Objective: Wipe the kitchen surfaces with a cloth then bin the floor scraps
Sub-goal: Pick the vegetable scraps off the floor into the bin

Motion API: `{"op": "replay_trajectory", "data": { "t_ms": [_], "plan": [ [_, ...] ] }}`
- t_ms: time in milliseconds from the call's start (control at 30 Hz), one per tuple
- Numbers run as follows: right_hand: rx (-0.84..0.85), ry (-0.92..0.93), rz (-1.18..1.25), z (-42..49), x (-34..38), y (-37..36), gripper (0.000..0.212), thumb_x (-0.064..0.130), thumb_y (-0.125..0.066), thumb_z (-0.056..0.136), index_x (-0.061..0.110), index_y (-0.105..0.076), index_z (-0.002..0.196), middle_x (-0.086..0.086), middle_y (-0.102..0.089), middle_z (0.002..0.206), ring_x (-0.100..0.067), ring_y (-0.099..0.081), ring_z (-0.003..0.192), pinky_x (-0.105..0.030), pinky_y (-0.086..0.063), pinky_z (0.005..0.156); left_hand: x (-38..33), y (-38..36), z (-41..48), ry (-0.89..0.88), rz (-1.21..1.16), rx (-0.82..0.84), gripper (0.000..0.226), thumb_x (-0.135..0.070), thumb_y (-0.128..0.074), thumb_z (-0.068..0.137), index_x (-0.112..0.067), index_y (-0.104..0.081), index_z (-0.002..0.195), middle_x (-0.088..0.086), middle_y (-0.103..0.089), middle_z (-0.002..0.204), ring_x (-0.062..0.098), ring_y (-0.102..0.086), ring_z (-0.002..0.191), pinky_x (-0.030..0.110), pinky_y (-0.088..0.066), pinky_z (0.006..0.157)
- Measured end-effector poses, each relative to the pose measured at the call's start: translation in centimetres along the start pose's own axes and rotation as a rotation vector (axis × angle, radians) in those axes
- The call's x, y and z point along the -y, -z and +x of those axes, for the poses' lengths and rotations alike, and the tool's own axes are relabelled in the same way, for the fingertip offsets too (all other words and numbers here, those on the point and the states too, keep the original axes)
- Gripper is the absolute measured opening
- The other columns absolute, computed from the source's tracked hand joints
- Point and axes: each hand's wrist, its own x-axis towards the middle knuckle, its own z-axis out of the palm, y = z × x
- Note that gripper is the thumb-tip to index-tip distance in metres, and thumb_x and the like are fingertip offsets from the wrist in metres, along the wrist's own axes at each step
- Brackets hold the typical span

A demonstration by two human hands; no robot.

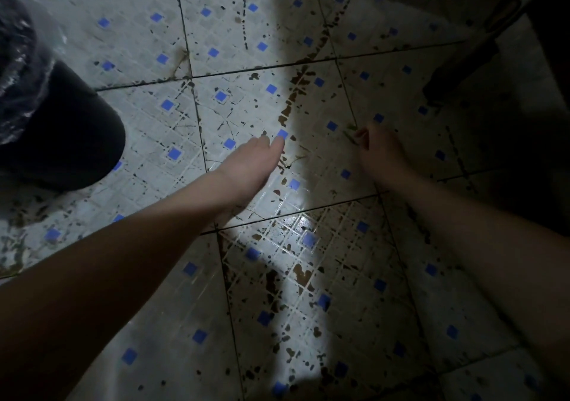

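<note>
Nearest me, both bare forearms reach out over the tiled floor [154,45], which is pale with small blue squares and dark grout lines. Between the arms a bright glare patch [296,224] lies on the tiles, with brown stains [303,272] flaking across it.

My left hand [249,160] is flat and relaxed, with straight fingers. It holds nothing, and its tips are over a blue square. Just right of that hand a thin scrap [290,161] lies loose on the floor in half shadow.

My right hand [374,144] is in the darker part of the floor. Its fingers are curled in tight and its fingertips pinch a greenish scrap [351,133] low at the tile surface. In this dim light I cannot tell how much of the scrap has lifted off the floor.

To the left, well apart from both hands, stands a black bin [61,129]. A clear plastic liner [18,61] is bunched over its top, and the view does not show the mouth of the bin.

Farthest off, at upper right, dark furniture legs [462,61] stand on the floor. The ground beneath and beside them is in deep shadow, so anything lying there cannot be made out.
</note>
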Motion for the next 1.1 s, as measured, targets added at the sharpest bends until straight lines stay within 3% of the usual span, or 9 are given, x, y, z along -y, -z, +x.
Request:
{"op": "replay_trajectory", "data": {
  "t_ms": [133,267,367,533,767,900,967,1100],
  "plan": [
    [-0.036,0.023,-0.011,2.2,0.4,0.1,0.026,0.003,-0.049,0.089,0.016,-0.053,0.11,-0.006,-0.056,0.109,-0.017,-0.05,0.089,-0.03,-0.038,0.069,0.6,0.6,0.3,0.039,-0.101,0.022,0.046,0.018,-0.051,0.079,-0.006,-0.035,0.114,0.018,-0.047,0.102,0.031,-0.052,0.078,0.047,-0.052,0.07],
    [-0.006,0.06,-0.128,3.2,0.5,-0.6,0.036,0.008,-0.056,0.088,0.013,-0.049,0.123,-0.009,-0.046,0.129,-0.027,-0.046,0.115,-0.039,-0.044,0.091,0.8,0.6,0.1,0.072,-0.171,0.04,0.058,0.024,-0.055,0.071,-0.01,-0.035,0.113,0.016,-0.046,0.105,0.03,-0.054,0.072,0.049,-0.052,0.064],
    [0.044,0.104,-0.137,3.1,0.6,-1.4,0.034,0.01,-0.056,0.091,0.006,-0.052,0.125,-0.013,-0.047,0.132,-0.03,-0.046,0.119,-0.04,-0.041,0.098,1.2,0.3,-0.1,0.092,-0.196,0.021,0.058,0.023,-0.055,0.073,-0.014,-0.035,0.113,0.012,-0.046,0.105,0.026,-0.055,0.071,0.048,-0.053,0.063],
    [-0.039,0.163,-0.092,2.3,0.3,-2.2,0.024,0.005,-0.05,0.093,0.008,-0.064,0.113,-0.013,-0.056,0.12,-0.029,-0.052,0.111,-0.037,-0.044,0.092,1.6,-0.4,-0.1,0.102,-0.216,-0.017,0.059,0.02,-0.053,0.076,-0.019,-0.033,0.113,0.007,-0.044,0.102,0.024,-0.055,0.07,0.049,-0.054,0.06],
    [-0.029,0.184,-0.111,2.0,0.8,-2.5,0.021,0.007,-0.043,0.095,0.01,-0.061,0.106,-0.014,-0.056,0.114,-0.029,-0.053,0.103,-0.036,-0.045,0.082,2.4,-1.1,-0.7,0.122,-0.254,-0.042,0.061,0.02,-0.052,0.073,-0.021,-0.032,0.113,0.005,-0.043,0.099,0.024,-0.053,0.07,0.051,-0.052,0.06],
    [-0.039,0.37,0.025,0.7,2.5,-3.5,0.018,0.009,-0.045,0.094,0.008,-0.06,0.104,-0.01,-0.057,0.107,-0.022,-0.051,0.097,-0.034,-0.043,0.083,3.4,-1.7,-1.4,0.146,-0.304,-0.071,0.056,0.016,-0.048,0.08,-0.021,-0.033,0.118,0.006,-0.044,0.105,0.025,-0.055,0.073,0.05,-0.053,0.064],
    [0.034,0.467,0.059,-0.3,3.7,-4.4,0.017,0.016,-0.046,0.096,0.009,-0.061,0.099,-0.005,-0.056,0.1,-0.015,-0.048,0.09,-0.032,-0.044,0.08,3.9,-2.0,-2.0,0.149,-0.307,-0.094,0.055,0.013,-0.047,0.082,-0.023,-0.032,0.121,0.005,-0.045,0.108,0.022,-0.055,0.075,0.047,-0.053,0.066],
    [0.08,0.52,0.055,-1.6,4.6,-5.9,0.014,0.017,-0.052,0.093,0.011,-0.058,0.104,-0.004,-0.054,0.104,-0.016,-0.05,0.095,-0.028,-0.043,0.082,5.0,-2.3,-3.0,0.161,-0.31,-0.128,0.049,0.01,-0.043,0.084,-0.02,-0.035,0.122,0.008,-0.046,0.109,0.024,-0.054,0.081,0.044,-0.052,0.069]
  ]
}}
